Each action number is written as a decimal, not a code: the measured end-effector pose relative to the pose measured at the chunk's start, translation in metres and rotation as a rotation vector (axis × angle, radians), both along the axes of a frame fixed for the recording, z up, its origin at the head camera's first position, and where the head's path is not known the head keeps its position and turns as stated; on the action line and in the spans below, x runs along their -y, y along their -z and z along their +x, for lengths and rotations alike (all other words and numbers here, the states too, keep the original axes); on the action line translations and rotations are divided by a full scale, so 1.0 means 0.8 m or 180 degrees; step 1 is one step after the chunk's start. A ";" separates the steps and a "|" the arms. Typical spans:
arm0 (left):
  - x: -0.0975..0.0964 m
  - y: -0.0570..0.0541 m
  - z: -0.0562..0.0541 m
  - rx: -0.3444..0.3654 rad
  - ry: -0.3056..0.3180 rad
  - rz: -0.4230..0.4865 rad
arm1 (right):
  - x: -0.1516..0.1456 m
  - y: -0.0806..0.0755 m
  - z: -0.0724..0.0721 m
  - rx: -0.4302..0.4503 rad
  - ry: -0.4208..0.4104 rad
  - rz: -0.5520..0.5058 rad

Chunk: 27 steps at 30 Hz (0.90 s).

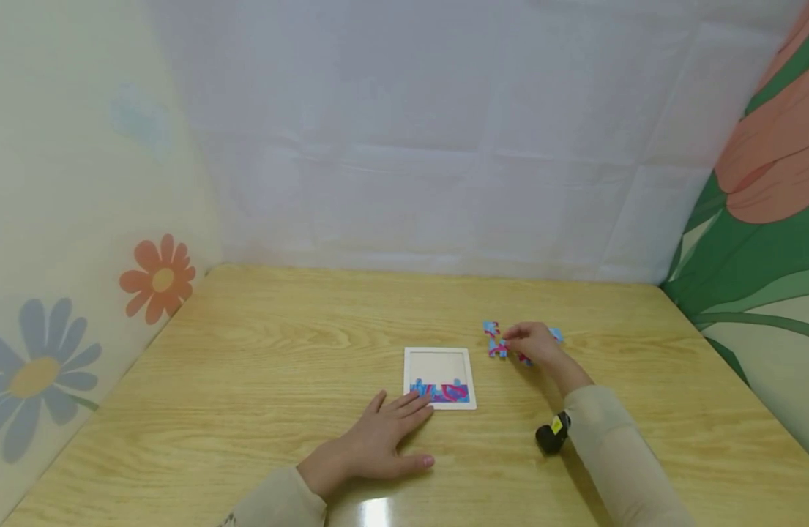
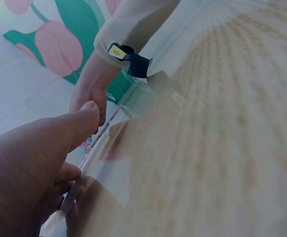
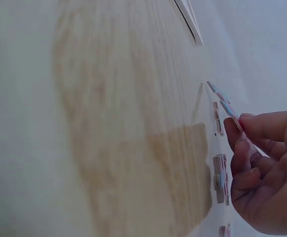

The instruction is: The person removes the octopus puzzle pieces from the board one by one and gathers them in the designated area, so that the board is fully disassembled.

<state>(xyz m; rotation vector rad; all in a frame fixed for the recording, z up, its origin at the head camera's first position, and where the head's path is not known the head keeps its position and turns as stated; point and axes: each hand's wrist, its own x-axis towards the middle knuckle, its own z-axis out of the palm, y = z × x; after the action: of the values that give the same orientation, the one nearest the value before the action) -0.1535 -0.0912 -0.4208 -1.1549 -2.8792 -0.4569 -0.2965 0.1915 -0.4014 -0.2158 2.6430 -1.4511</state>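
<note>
A white square puzzle frame (image 1: 407, 366) lies on the table, its lower part filled with joined blue, purple and pink pieces (image 1: 453, 393). Spread out flat, my left hand (image 1: 384, 439) rests its fingertips on the frame's lower left edge and the pieces there. To the right of the frame, my right hand (image 1: 534, 342) pinches a blue and pink jigsaw piece (image 3: 230, 112) between thumb and fingertips. The piece is tilted, one end raised in the right wrist view. Loose jigsaw pieces (image 1: 490, 327) lie around and partly under this hand.
More loose pieces (image 3: 221, 175) lie in a row beside the right hand. A black wrist camera (image 1: 550, 435) sits at the right cuff. A white cloth (image 1: 411, 146) hangs behind the wood-grain table (image 1: 279, 329), and flower-printed panels stand at both sides.
</note>
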 end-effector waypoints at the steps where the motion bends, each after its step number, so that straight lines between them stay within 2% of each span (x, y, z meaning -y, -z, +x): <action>1: 0.000 0.000 0.000 -0.0005 0.0002 0.0003 | 0.000 0.001 0.000 -0.0020 0.0007 0.0011; 7: 0.000 -0.001 0.000 -0.0034 0.0007 0.0040 | 0.002 0.000 -0.001 -0.0133 0.0008 0.0093; 13: 0.000 -0.004 0.001 0.0050 -0.0022 0.0031 | 0.003 0.000 -0.002 -0.0133 0.0040 0.0200; 27: 0.000 -0.001 -0.001 0.0003 0.0003 0.0052 | 0.000 0.004 -0.004 -0.0033 0.0017 -0.0019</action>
<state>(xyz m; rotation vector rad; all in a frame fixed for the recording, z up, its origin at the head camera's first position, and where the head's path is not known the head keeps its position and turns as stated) -0.1540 -0.0909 -0.4203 -1.1540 -2.8704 -0.4801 -0.3001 0.1918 -0.4050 -0.2175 2.6500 -1.4637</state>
